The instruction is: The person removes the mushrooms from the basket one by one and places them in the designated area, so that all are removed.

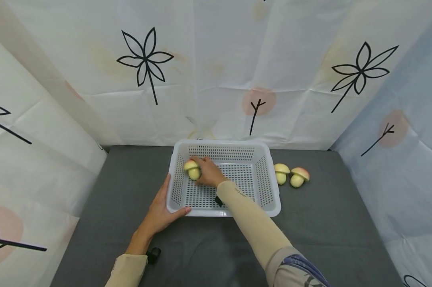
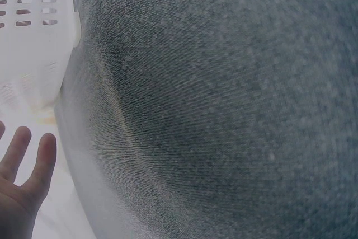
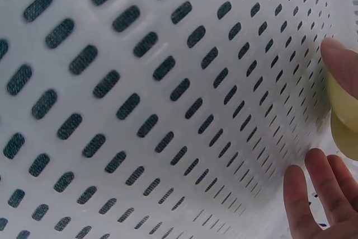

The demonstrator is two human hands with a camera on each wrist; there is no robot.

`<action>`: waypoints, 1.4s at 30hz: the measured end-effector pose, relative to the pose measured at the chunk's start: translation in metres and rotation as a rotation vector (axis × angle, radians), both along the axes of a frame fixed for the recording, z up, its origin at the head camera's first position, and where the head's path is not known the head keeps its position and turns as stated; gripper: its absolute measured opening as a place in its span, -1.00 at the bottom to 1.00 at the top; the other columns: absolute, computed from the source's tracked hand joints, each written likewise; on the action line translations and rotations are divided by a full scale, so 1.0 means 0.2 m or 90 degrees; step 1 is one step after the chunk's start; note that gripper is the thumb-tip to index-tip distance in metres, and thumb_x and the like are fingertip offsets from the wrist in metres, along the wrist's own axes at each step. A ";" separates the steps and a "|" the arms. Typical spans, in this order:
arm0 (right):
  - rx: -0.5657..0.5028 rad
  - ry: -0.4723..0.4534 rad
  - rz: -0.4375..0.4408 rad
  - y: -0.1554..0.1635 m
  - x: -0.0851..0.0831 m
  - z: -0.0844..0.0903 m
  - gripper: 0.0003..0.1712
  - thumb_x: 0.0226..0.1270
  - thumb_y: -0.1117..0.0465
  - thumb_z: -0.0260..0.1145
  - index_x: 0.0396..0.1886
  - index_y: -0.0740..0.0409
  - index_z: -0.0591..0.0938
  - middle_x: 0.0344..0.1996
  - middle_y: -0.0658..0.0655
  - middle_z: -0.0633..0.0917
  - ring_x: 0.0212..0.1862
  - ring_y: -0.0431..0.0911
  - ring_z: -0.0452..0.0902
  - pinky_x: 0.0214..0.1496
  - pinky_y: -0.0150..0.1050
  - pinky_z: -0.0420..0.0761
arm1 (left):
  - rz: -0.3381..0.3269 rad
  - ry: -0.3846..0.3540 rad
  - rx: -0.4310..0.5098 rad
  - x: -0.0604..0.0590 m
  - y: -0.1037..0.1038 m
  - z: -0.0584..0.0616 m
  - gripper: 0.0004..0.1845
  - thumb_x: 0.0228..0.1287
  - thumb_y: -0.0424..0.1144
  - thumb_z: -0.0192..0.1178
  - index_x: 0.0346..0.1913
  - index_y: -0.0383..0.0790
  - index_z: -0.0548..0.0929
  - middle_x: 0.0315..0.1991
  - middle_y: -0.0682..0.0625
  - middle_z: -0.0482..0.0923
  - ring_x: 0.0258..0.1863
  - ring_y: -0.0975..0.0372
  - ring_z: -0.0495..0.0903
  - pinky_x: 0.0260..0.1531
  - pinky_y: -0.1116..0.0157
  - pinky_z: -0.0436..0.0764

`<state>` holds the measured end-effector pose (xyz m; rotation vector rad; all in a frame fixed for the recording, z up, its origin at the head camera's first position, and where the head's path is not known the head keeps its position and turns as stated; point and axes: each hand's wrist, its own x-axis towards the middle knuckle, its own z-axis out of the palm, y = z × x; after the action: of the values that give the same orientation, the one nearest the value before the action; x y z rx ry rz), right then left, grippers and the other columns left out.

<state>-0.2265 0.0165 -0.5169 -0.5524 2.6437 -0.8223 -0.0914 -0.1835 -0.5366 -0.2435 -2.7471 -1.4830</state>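
A white perforated basket (image 1: 223, 213) stands on the dark tabletop. Inside its left part my right hand (image 1: 210, 172) holds a yellow mushroom (image 1: 193, 172) with a reddish cap, the thumb lying against it in the right wrist view. Outside the front left corner is my left hand (image 1: 162, 209); its thumb touches the front rim and its straight fingers lie along the left side. The left wrist view shows those fingers (image 2: 45, 163) spread below the basket wall. Two similar mushrooms, one (image 1: 281, 173) close by the basket's right wall and another (image 1: 299, 177) beside it, rest on the table.
A dark grey cloth (image 1: 330, 223) covers the table. White patterned sheets (image 1: 216, 71) hang behind it and along both sides. A small black object (image 1: 219, 201) shows under the right forearm, and another (image 1: 153, 255) is at the left wrist.
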 end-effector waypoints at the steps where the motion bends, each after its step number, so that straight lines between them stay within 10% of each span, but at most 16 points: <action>1: 0.001 0.002 -0.001 0.00 0.00 0.00 0.16 0.03 0.27 0.66 0.59 -0.25 0.26 0.28 0.26 0.40 0.20 0.10 0.46 0.19 0.09 0.50 | -0.001 0.000 0.001 0.00 0.00 0.00 0.37 -0.01 0.13 0.58 0.66 0.16 -0.25 0.60 -0.12 -0.03 0.43 -0.10 0.23 0.25 -0.28 0.27; 24: -0.076 0.006 0.000 0.06 -0.02 -0.01 0.15 0.04 0.15 0.67 0.59 -0.10 0.25 0.30 0.23 0.44 0.31 0.11 0.39 0.33 0.13 0.38 | -0.013 0.024 0.022 -0.01 0.00 -0.01 0.35 0.02 0.05 0.58 0.66 0.08 -0.23 0.60 -0.13 -0.01 0.40 -0.11 0.27 0.23 -0.26 0.30; 42: -0.194 0.026 0.024 0.26 0.08 0.25 0.11 0.05 0.30 0.65 0.55 0.14 0.24 0.36 0.19 0.42 0.30 0.06 0.40 0.23 0.03 0.48 | -0.019 0.026 0.030 -0.01 0.00 -0.01 0.38 -0.01 0.03 0.60 0.66 0.10 -0.24 0.61 -0.12 -0.04 0.45 -0.10 0.21 0.24 -0.26 0.28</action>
<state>-0.2102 0.0676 -0.4666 -0.6978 2.5503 -1.2248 -0.0925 -0.1831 -0.5385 -0.3113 -2.6860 -1.5296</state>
